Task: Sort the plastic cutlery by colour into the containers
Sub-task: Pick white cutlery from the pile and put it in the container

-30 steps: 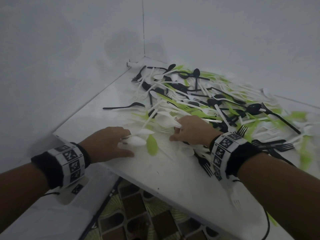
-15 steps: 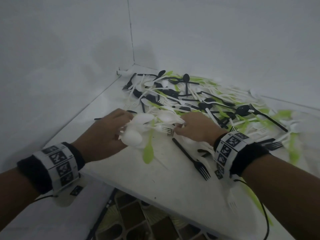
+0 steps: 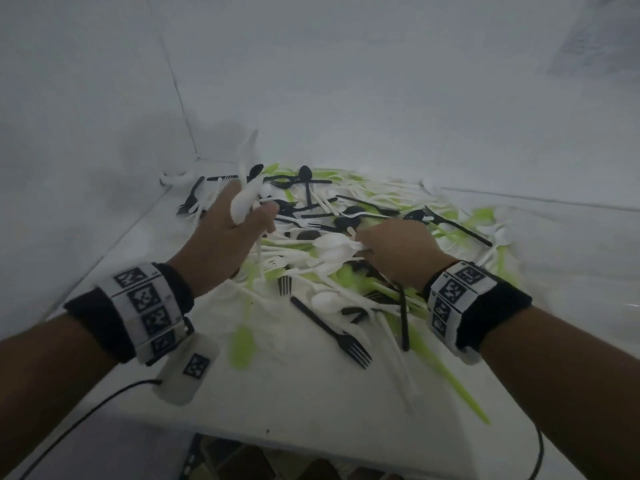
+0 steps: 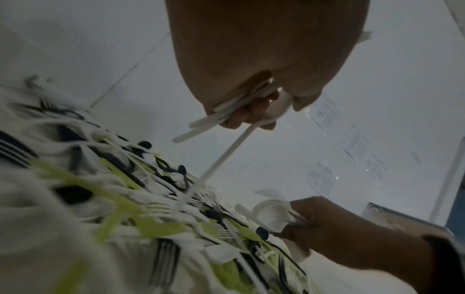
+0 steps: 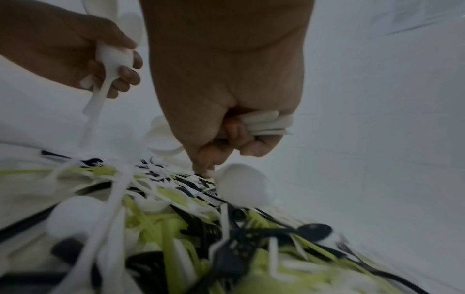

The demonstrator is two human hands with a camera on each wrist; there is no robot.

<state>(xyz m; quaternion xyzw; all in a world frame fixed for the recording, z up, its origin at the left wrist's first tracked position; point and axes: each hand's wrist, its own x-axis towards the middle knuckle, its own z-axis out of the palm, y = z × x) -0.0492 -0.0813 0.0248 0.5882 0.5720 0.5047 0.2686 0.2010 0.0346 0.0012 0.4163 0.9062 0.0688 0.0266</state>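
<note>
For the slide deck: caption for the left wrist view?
Left hand grips white cutlery above a mixed pile.

Two hands work at the heap: the left hand (image 3: 232,233) grips a bunch of several white plastic spoons (image 3: 244,199); their exact number is hidden in the grip. The right hand (image 3: 398,251) grips a second bunch of white plastic cutlery (image 5: 266,123). Under both grips lie dozens of loose white, black and lime-green plastic pieces (image 3: 346,271), too tangled to count.
</note>
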